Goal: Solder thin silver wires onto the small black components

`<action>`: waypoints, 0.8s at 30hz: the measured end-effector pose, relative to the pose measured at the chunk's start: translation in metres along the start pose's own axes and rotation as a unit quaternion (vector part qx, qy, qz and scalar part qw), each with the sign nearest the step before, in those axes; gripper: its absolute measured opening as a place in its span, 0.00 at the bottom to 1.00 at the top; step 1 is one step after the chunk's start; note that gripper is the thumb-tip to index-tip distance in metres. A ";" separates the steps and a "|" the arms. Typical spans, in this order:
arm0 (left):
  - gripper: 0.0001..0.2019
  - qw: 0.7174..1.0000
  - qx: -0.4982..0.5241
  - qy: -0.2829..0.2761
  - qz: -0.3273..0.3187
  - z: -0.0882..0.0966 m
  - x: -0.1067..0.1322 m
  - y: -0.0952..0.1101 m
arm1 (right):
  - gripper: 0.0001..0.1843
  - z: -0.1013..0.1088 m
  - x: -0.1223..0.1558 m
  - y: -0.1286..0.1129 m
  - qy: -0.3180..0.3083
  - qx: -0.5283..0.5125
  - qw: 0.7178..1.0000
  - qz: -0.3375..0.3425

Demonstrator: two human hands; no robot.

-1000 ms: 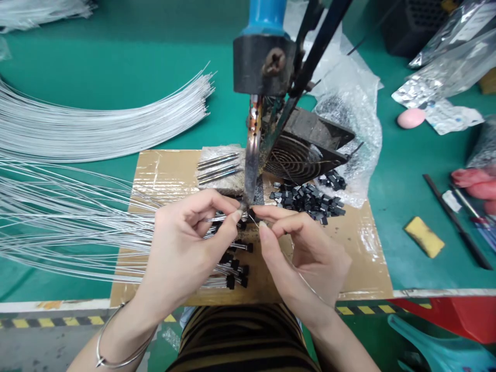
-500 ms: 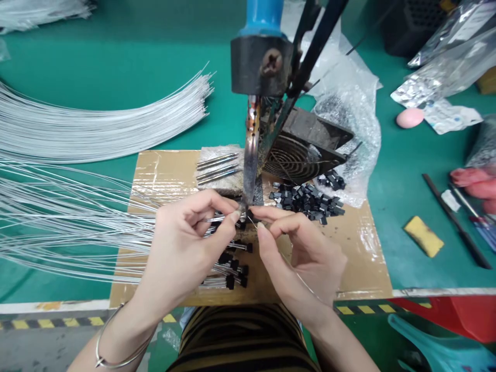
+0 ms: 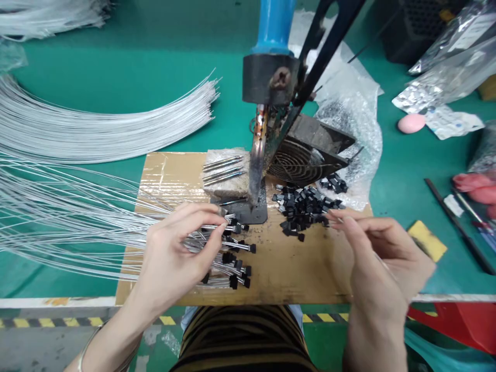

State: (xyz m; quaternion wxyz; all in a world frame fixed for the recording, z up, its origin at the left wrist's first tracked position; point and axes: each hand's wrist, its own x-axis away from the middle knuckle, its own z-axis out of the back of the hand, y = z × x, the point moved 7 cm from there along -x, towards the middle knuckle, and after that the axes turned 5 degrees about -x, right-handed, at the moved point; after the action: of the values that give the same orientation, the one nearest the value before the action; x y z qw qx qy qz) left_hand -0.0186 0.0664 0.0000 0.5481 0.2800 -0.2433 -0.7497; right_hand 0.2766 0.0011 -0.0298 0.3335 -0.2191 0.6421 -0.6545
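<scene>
My left hand [image 3: 182, 248] pinches a thin white wire with a black end piece [image 3: 227, 216] between thumb and forefinger, just left of the metal base plate under the soldering tip [image 3: 256, 178]. Beneath that hand lie several finished wires with black caps [image 3: 236, 263] on the brown cardboard [image 3: 294, 268]. My right hand [image 3: 382, 261] is out to the right, its fingers pinched together at the edge of the pile of small black parts [image 3: 306, 206]; whether it holds one I cannot make out.
Bundles of white wires [image 3: 77, 134] fan across the green bench at left. A blue-topped iron stand [image 3: 273, 57], a black fan [image 3: 306, 152] and a plastic bag stand behind. A yellow sponge [image 3: 426, 240], a pink object and foil bags lie at right.
My right hand has drawn away from the soldering tip to the right, to the pile of black parts. My left hand has dropped slightly left and down with its wire.
</scene>
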 end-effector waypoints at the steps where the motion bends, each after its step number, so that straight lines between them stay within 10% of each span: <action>1: 0.07 1.000 0.002 0.005 -0.002 0.001 0.003 -0.003 | 0.10 0.010 -0.004 0.004 0.030 0.005 1.000 0.004; 6: 0.08 0.996 0.013 0.088 0.030 0.029 0.005 -0.020 | 0.12 0.032 -0.015 0.020 0.086 0.035 0.996 -0.007; 11: 0.05 0.975 -0.189 0.099 0.055 0.062 -0.052 -0.054 | 0.15 0.020 -0.013 0.026 0.054 0.051 0.997 -0.030; 17: 0.04 0.971 -0.229 0.054 0.051 0.051 -0.129 -0.106 | 0.18 0.021 -0.015 0.025 0.066 0.048 0.997 -0.015; 24: 0.09 0.974 -0.209 0.077 0.026 0.061 -0.127 -0.101 | 0.26 0.022 -0.017 0.024 0.070 0.041 0.996 -0.038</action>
State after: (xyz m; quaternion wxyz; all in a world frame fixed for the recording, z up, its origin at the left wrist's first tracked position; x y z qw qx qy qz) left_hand -0.0988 0.2199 -0.0039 0.6307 0.2093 -0.0454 -0.7459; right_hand 0.3076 -0.0012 -0.0492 0.2712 -0.1830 0.6281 -0.7060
